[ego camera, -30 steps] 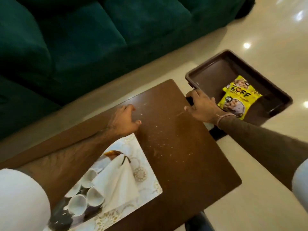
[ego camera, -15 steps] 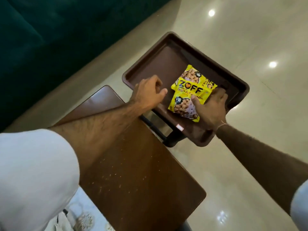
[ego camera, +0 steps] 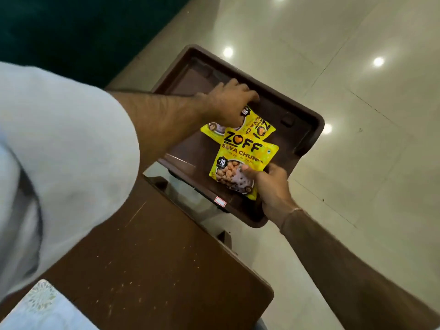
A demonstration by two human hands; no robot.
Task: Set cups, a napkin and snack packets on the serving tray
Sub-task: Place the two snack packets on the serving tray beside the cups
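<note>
1. My left hand (ego camera: 228, 103) presses on the far yellow Zoff packet (ego camera: 258, 127) inside the brown serving tray (ego camera: 307, 139).
2. My right hand (ego camera: 269, 184) pinches the near Zoff soya chunks packet (ego camera: 242, 160), overlapping the first.
3. The tray sits just beyond the wooden table (ego camera: 154, 270).

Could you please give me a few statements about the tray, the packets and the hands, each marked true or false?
1. Two yellow snack packets lie in the brown tray. True: the near packet overlaps the far packet.
2. The right hand grips the near packet's lower corner. True.
3. The left hand rests on the wooden table. False: it reaches into the tray and is on the far packet.
4. Cups already stand in the tray. False: only packets show in it.
5. The tray sits on a green sofa. False: it sits beyond the table's edge, above the pale tiled floor.
</note>
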